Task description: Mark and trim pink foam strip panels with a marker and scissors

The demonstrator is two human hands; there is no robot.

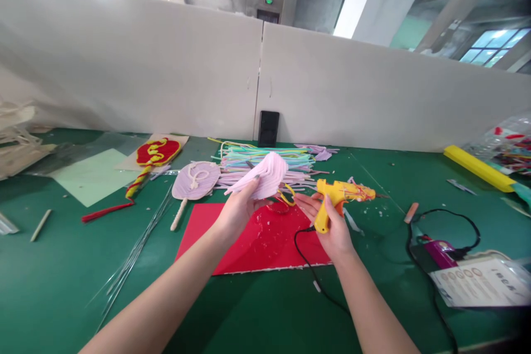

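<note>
My left hand (239, 206) is closed on a pale pink ribbed fan panel (265, 178), held tilted above a red board (257, 243). In my right hand (335, 232) lies a yellow hot glue gun (334, 202). Its nozzle, smeared with coloured glue strands, points right, and a black cord hangs below it. Just left of the panel, a lilac round fan (196, 180) with a wrapped handle rests on the table. A yellow pipe cleaner (286, 194) shows between my hands. Behind them spreads a pile of pastel pipe cleaners (265, 156).
A red and yellow fan (158, 152) with a tassel lies left, near thin wires (139, 249). A black phone (269, 128) leans on the white partition (186, 77). At right are a purple power adapter (442, 253), cords, a printed card (483, 282) and a yellow bar (477, 167).
</note>
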